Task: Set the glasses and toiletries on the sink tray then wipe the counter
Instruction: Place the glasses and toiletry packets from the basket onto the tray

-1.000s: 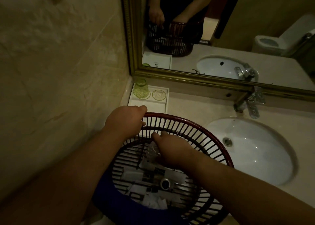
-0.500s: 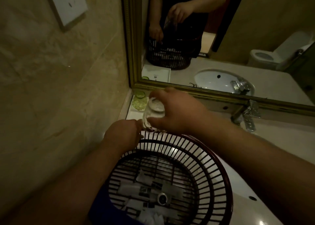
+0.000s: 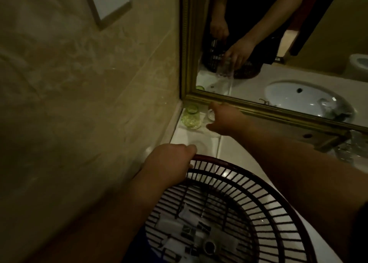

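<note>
A white tray (image 3: 185,138) lies on the counter in the corner under the mirror. A green glass (image 3: 191,118) stands upside down at its back left. My right hand (image 3: 225,119) reaches over the tray's back right and grips a clear glass (image 3: 210,115), mostly hidden by my fingers, at or just above the tray. My left hand (image 3: 169,163) holds the rim of a dark red slatted basket (image 3: 249,199). Several wrapped toiletries (image 3: 191,227) lie in the basket's bottom.
A gold-framed mirror (image 3: 258,107) runs along the back wall and reflects the sink and both hands. A chrome tap (image 3: 342,147) stands at the right. A tiled wall with a white socket plate (image 3: 111,1) closes the left side.
My right hand lifted the clear glass out of the basket and carried it forward and down to the tray beside the green glass. The left hand stayed on the basket rim.
</note>
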